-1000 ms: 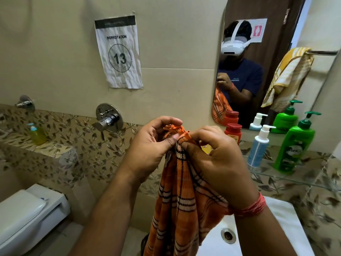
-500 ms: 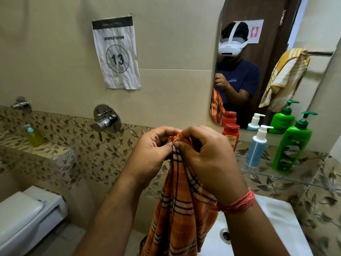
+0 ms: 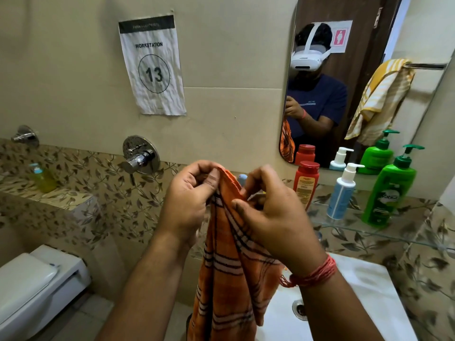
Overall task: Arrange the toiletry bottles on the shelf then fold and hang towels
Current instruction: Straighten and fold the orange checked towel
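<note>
Both hands pinch the top edge of the orange towel (image 3: 231, 267) in front of the sink (image 3: 364, 291): left hand (image 3: 189, 195) and right hand (image 3: 273, 212) close together. The towel hangs down between the forearms. Three bottles (image 3: 341, 193) stand on the glass shelf (image 3: 369, 230).

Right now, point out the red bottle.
Head view, right of centre: the red bottle stands on the glass shelf below the mirror, left of the white pump bottle.

Both hands' fingers (image 3: 213, 179) pinch the orange towel (image 3: 231, 267).
</note>
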### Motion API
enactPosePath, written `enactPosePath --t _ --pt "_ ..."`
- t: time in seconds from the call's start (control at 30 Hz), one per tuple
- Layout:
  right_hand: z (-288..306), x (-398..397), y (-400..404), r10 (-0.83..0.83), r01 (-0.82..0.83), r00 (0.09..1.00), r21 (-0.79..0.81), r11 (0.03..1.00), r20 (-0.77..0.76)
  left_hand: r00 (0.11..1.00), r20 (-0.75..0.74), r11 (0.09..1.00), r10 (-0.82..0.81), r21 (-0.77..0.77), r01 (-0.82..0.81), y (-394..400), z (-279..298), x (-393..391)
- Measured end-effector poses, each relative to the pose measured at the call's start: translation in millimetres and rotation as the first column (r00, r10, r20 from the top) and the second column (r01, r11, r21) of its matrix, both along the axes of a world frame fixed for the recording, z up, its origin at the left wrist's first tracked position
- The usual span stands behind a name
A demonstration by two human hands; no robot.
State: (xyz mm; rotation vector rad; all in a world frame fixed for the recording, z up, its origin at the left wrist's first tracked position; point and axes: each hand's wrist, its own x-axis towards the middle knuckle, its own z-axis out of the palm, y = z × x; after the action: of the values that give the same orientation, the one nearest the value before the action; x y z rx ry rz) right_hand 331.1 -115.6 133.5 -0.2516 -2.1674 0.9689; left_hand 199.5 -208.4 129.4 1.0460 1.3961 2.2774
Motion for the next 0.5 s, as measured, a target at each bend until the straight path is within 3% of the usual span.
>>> enactPosePath --t 0.07,0.17,0.4,0.5 --pt "-8.5 3.7 3.7 0.071 -0.07 0.994 -0.025 0.997 0.079 0.999 0.033 0.998 0.022 0.066 -0.024 0.0 7.9 -2.9" --pt "-23.9 5.5 6.1 0.148 -0.169 0.963 0.074 0.983 0.224 0.997 0.068 0.988 0.033 0.147 -0.043 -2.0 21.6 -9.8" --pt "-42.5 1.1 12.4 0.229 -0.284 0.904 0.105 0.953 0.361 0.997 0.054 0.983 0.062 0.172 -0.07 -1.5 37.7 -21.5" --pt "-41.8 4.5 18.0 0.273 -0.373 0.817 0.104 0.922 0.508 0.994 0.068 0.978 0.088 0.184 -0.099 -2.3 39.8 -29.4"
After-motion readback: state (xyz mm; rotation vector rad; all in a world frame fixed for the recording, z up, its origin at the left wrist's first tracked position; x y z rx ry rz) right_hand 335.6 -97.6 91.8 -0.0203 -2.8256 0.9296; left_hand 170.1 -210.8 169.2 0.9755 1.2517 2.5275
